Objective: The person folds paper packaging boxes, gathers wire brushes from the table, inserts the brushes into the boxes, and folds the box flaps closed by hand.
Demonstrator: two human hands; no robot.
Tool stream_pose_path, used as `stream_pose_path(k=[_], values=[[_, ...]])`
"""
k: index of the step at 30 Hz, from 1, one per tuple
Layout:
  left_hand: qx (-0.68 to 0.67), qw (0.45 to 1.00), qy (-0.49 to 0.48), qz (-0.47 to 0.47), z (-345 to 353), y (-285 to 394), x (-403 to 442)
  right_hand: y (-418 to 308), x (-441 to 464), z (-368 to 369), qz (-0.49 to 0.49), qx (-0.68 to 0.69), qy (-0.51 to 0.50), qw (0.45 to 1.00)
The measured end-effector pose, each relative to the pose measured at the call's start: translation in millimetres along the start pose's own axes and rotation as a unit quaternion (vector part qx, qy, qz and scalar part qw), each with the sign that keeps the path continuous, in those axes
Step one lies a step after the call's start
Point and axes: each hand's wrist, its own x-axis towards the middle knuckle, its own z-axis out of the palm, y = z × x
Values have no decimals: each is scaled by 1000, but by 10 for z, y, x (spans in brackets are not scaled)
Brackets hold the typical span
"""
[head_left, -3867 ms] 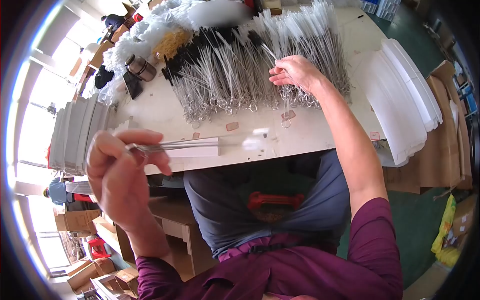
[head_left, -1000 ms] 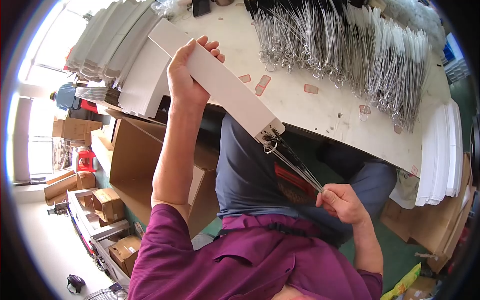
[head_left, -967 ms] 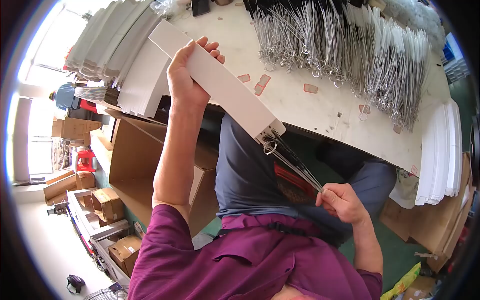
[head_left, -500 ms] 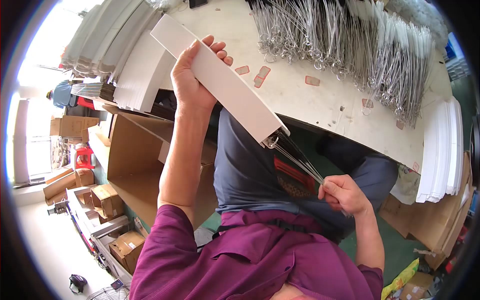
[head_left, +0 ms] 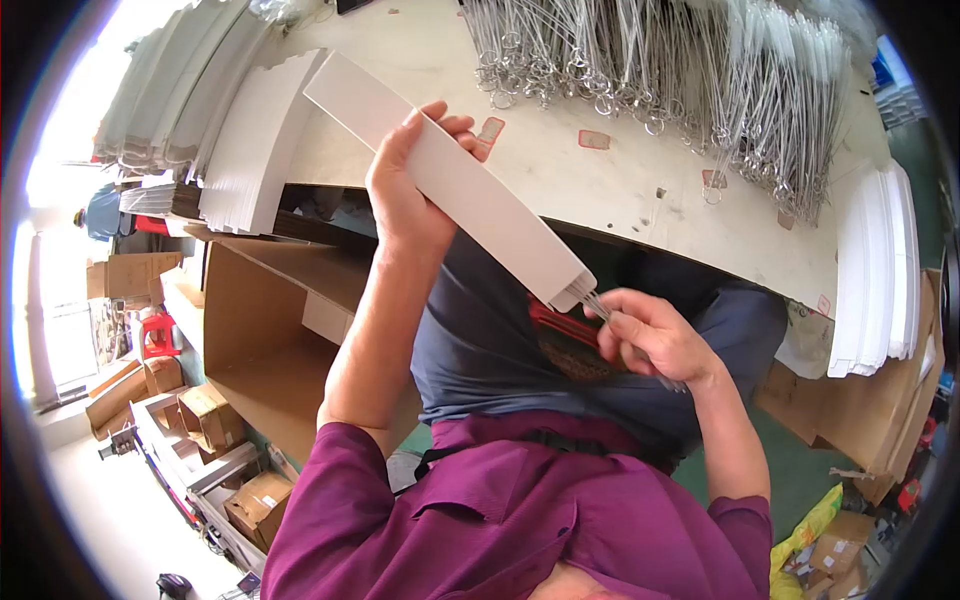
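My left hand (head_left: 410, 205) is wrapped round a long narrow white cardboard box (head_left: 485, 205), which slants down to the right. At the box's lower end the opening faces my right hand (head_left: 655, 342). That hand is closed on a bundle of thin wire-handled brushes (head_left: 591, 299), with the front part inside the box. Some wire ends stick out below my right palm. The bristles are hidden in the box.
Many wire-handled pieces with ring ends (head_left: 640, 80) lie in a row across the white table (head_left: 560, 185). Flat white cartons are stacked at left (head_left: 260, 140) and right (head_left: 875, 280). A large open cardboard box (head_left: 265, 350) stands below left.
My right hand has moved up and left to the box opening, and the bundle has slid further in. The dark bristles seen earlier are now out of sight.
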Motion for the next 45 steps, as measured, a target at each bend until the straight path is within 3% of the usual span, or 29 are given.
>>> stream_pose_path(k=[2,6,8,9,10,11,12,14,16,18,21,24,26,28,31,33,37,42,45], values=[[9,1000,5,-7,46,-122,-115,-60,96,98,-86,22,46,995],[-6,1000,-12,-29,-70,-423,-322,-88,312,173,-91,-13,83,992],[61,993,-24,-102,-73,-483,-507,-6,439,192,-147,0,69,987],[138,979,-31,-146,-99,-464,-625,-98,393,167,-112,5,52,992],[259,944,-37,-200,-107,-383,-806,-131,364,120,-113,7,55,992],[435,838,-181,-276,-296,-201,-814,-142,328,60,-119,-26,60,991],[548,774,-237,-210,-115,-74,-1035,-127,296,7,-123,-57,65,989],[683,610,-402,17,-140,80,-1260,-100,287,-43,-124,-54,79,988],[709,503,-426,252,-16,68,-1289,-251,281,-12,-53,-187,49,980],[764,396,-434,265,244,93,-1203,-323,300,95,-47,-280,16,959],[769,425,-449,165,87,-70,-969,-265,402,151,-97,-290,-7,952],[767,432,-456,134,-60,-152,-904,-402,332,149,-96,-293,-5,951],[758,447,-450,150,-101,-160,-911,-601,198,155,-50,-443,77,892],[766,486,-399,135,-161,-142,-928,-644,11,15,-139,-479,177,849],[765,513,-369,122,-221,-116,-925,-597,-207,-160,-150,-478,242,831],[765,530,-346,116,-224,-135,-944,-339,-174,-218,-196,-335,306,870],[764,537,-344,104,-133,-282,-1005,4,19,18,-299,-296,349,837],[775,524,-337,107,-135,-348,-1057,194,165,226,-292,-218,372,854],[778,526,-324,110,-140,-383,-1101,301,284,313,-268,-96,379,880]])
